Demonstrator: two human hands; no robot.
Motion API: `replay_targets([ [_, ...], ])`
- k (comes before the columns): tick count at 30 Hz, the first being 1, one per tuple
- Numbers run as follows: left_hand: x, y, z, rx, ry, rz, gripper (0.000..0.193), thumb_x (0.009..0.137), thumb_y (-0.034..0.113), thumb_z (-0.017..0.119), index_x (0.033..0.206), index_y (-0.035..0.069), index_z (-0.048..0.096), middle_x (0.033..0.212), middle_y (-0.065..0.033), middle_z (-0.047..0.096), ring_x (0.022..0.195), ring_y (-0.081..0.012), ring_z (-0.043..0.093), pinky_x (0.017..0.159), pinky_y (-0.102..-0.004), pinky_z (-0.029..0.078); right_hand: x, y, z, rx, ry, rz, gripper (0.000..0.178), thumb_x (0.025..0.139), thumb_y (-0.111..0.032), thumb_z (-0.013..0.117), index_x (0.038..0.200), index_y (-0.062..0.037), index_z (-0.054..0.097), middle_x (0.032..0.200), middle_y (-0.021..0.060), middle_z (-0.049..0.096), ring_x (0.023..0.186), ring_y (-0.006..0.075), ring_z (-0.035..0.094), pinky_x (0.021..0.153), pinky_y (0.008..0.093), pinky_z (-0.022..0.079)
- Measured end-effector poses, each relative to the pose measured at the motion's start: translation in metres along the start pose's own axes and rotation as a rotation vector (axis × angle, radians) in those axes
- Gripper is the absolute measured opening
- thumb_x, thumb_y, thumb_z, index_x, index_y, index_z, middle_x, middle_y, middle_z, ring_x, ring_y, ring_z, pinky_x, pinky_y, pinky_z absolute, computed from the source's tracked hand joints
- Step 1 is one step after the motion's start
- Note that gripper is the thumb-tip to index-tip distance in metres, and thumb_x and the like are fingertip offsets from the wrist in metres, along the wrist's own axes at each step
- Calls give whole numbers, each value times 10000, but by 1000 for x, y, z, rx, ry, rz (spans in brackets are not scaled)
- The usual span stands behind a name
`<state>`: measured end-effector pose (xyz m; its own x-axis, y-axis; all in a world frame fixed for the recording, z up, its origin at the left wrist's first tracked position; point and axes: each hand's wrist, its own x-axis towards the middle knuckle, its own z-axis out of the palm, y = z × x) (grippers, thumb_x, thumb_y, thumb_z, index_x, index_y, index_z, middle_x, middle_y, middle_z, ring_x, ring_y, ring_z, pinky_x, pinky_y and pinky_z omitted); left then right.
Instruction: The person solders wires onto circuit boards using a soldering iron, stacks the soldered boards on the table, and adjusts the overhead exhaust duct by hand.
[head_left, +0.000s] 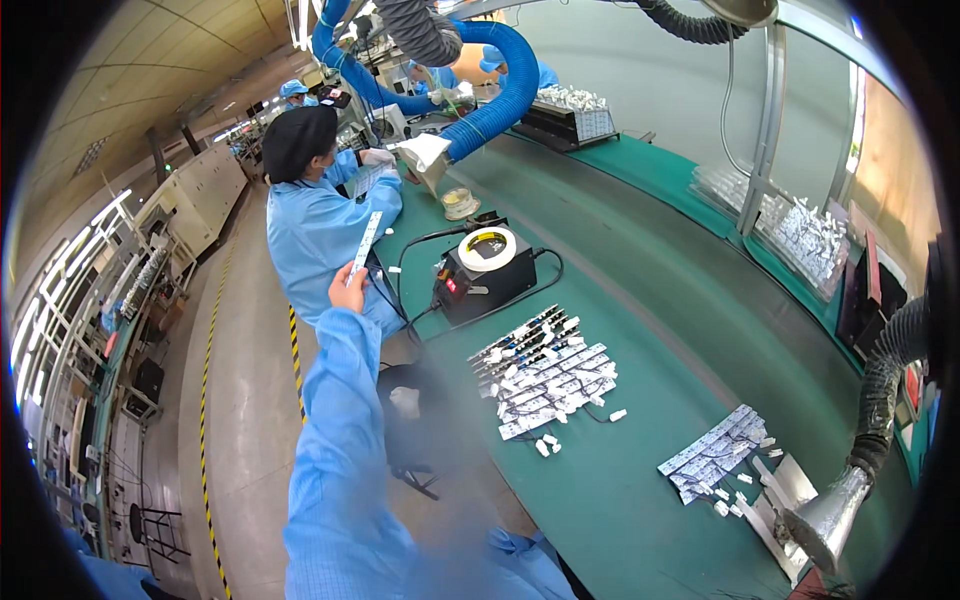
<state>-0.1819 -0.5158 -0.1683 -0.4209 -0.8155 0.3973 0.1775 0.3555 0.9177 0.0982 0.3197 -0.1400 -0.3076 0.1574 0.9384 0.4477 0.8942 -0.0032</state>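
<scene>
Left hand [347,292] holds 1 strip [367,240].

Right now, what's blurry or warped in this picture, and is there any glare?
In the head view, a hazy patch blurs the lower middle, over part of the blue sleeve; the yellow-black floor stripe bows; lamps at left glare white; the white strip in the left hand looks fairly sharp.

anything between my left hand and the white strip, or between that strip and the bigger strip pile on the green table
Nothing visible separates the left hand from the white strip: it holds the lower end. Toward the bigger strip pile, the black box lies roughly across the direct line in this view.
</scene>
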Motion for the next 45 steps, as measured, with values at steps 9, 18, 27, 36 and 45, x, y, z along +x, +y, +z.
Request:
replay_targets([
  [9,79,-94,53,71,-76,-165,411,923,301,721,1204,2,688,969,-74,743,774,-149,670,675,-299,526,-109,-40,-32,514,-105,325,234,1046,-172,466,1097,44,541,824,127,548,647,222,514,571,322,431],
  [18,83,-144,60,393,28,-48,522,1003,479,559,1082,-15,710,961,-112,732,875,-220,657,837,-352,514,-114,-49,-13,503,0,368,257,1044,-189,495,1083,59,554,815,147,525,666,257,513,575,359,424],
  [27,15,-113,38,143,243,295,283,996,195,609,1183,-14,643,1115,-132,692,1019,-223,650,930,-348,510,-99,-71,-2,513,43,443,273,1047,-205,505,1088,60,557,847,149,522,676,242,512,593,342,432],
  [36,-231,114,48,199,-611,352,476,895,29,557,1365,-23,500,1368,-116,535,1300,-234,484,1120,-353,336,-110,-56,-14,512,49,492,277,1037,-205,530,1090,64,565,906,157,530,703,233,527,618,343,447],
  [45,-330,146,73,544,-953,844,1080,686,415,883,1520,26,318,1580,-288,243,1472,-475,242,1175,-619,188,-131,-22,38,903,399,209,284,1029,-201,544,1094,74,575,943,188,565,681,232,542,593,328,459],
])
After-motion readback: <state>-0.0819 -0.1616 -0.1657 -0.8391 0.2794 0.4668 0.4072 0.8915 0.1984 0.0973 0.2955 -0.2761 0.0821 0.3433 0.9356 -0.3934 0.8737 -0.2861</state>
